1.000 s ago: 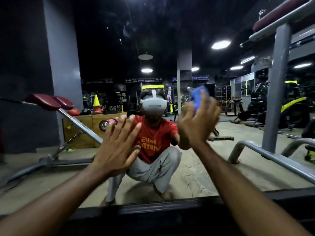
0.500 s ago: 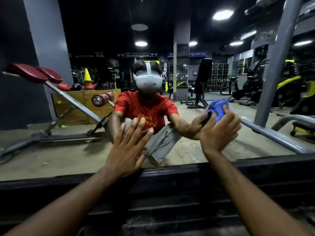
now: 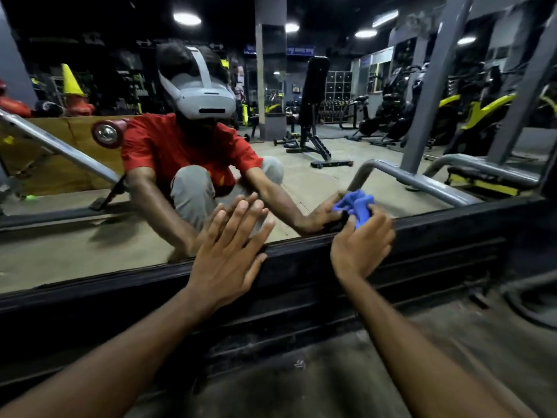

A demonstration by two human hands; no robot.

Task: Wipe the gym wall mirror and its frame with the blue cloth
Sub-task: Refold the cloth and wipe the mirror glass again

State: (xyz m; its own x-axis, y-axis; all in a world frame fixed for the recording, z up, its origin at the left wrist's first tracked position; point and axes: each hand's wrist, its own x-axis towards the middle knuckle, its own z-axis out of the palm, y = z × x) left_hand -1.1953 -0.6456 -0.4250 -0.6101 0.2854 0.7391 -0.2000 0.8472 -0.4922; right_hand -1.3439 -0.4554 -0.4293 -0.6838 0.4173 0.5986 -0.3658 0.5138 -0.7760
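Note:
The wall mirror point(image 3: 301, 86) fills the upper part of the view, bordered below by its dark bottom frame point(image 3: 437, 236). My right hand point(image 3: 361, 245) grips the bunched blue cloth point(image 3: 357, 206) and holds it against the glass just above the bottom frame, at the right. My left hand point(image 3: 229, 251) lies flat with straight, spread fingers on the lowest part of the mirror, its palm across the frame's top edge. The glass reflects a crouching person in a red shirt with both arms stretched forward.
Below the frame runs a dark ribbed panel point(image 3: 331, 303), then a dusty floor point(image 3: 346, 381). A dark hose or cable point(image 3: 524, 300) curves at the lower right. Benches, grey machine posts and yellow machines appear only as reflections.
My right hand with the cloth has swept down the glass from about head height to the bottom edge. My left hand slid down too, onto the frame's edge. The view tilted downward.

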